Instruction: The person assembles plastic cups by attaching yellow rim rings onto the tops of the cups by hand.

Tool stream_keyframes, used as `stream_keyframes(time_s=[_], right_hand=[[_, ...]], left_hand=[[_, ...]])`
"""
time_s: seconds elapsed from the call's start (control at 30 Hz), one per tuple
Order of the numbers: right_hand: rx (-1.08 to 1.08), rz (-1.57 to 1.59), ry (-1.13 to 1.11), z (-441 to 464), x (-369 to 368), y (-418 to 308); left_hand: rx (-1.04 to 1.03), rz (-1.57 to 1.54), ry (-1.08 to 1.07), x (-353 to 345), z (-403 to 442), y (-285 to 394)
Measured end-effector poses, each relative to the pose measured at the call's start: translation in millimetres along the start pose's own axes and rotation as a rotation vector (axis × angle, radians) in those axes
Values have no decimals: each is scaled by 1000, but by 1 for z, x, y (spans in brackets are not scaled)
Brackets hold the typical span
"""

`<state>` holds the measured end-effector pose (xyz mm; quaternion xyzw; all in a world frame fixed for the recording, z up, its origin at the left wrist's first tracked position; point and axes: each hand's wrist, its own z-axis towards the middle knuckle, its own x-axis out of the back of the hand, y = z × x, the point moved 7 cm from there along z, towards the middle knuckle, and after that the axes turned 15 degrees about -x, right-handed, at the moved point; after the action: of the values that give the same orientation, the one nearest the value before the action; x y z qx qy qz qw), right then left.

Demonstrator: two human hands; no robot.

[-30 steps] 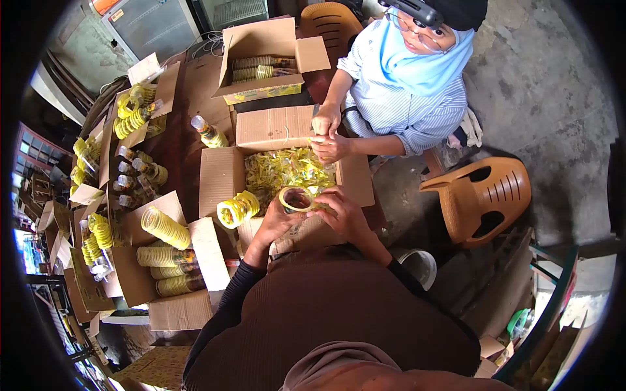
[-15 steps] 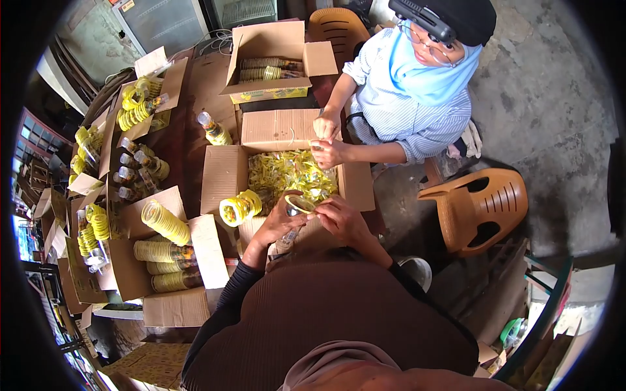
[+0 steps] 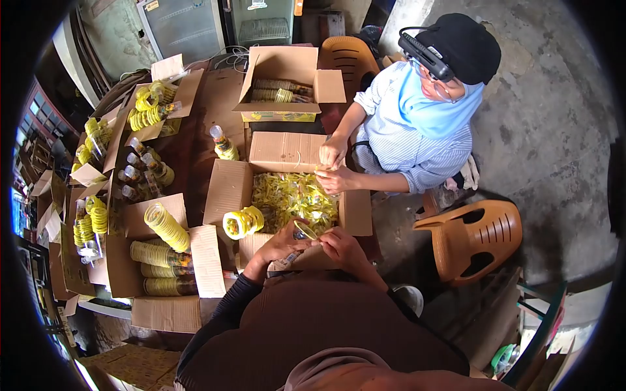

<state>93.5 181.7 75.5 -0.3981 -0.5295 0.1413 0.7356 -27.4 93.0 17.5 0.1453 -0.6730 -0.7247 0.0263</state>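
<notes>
My left hand (image 3: 283, 243) is wrapped round a clear plastic cup with a yellow rim (image 3: 304, 230), tilted at the near edge of an open cardboard box (image 3: 228, 192). My right hand (image 3: 340, 247) pinches at the right side of that rim, its fingertips closed. Small yellow packets (image 3: 297, 199) fill the box just beyond my hands. A stack of yellow-rimmed cups (image 3: 242, 222) lies at the box's near left corner, left of my left hand.
Another person (image 3: 417, 124) works at the box's far right side, both hands close together. Cup stacks lie in a box at the left (image 3: 120, 267) and one at the back (image 3: 280, 116). An orange chair (image 3: 473, 241) stands at the right.
The view has tilted, so the scene sits lower in the frame. The cup in my left hand has tipped over, and my right hand has stayed at its rim. The other person's head has turned downward.
</notes>
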Motion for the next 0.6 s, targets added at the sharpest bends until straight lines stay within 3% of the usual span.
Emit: stream_keyframes(time_s=[0.1,0.23,0.27,0.37,0.4,0.5,0.53,0.6], right_hand=[[-28,45,12,-3,-2,2],[-116,165,30,-4,1,4],[-110,162,33,-4,0,5],[-115,212,59,-3,2,10],[-140,233,53,-2,2,9],[-166,273,64,-2,1,10],[-160,286,82,-2,0,10],[-184,304,94,0,-4,15]], left_hand=[[-47,195,-58,4,1,-2],[-132,197,-125,3,3,0],[-88,35,-90,2,0,0],[-165,47,-47,-2,1,3],[-167,302,-37,0,2,5],[-273,396,-7,0,1,11],[-190,282,27,-1,1,11],[-238,314,39,-1,-1,14]])
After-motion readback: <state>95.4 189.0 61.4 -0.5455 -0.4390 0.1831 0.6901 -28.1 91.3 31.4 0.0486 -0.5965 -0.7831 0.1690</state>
